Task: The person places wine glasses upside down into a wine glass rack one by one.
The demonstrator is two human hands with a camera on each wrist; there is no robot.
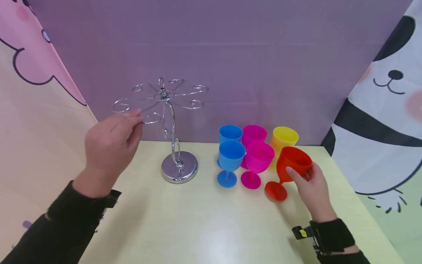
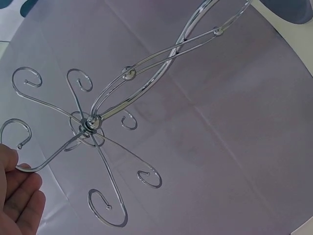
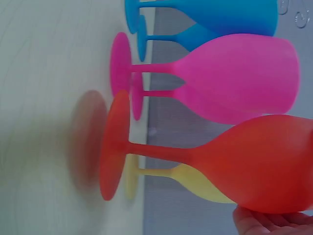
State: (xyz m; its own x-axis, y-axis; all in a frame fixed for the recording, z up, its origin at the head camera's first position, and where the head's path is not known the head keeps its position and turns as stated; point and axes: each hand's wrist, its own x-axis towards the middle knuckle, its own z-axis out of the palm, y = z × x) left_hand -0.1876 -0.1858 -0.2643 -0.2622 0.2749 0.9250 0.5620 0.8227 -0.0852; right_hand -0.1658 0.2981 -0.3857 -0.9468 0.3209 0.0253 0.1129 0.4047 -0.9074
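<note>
A chrome wire rack with curled arms stands on a round base at the table's left half. My left hand pinches one of its curled arms between thumb and fingers, as the left wrist view also shows. On the right, my right hand grips a red goblet by its bowl. The goblet is tilted; in the right wrist view its foot is off the table. Beside it are two pink goblets, two blue goblets and a yellow goblet, all upright.
The pale table runs up to a purple backdrop. A panda-print panel borders the right side, and a pink-print panel the left. The yellow goblet stands behind the red one.
</note>
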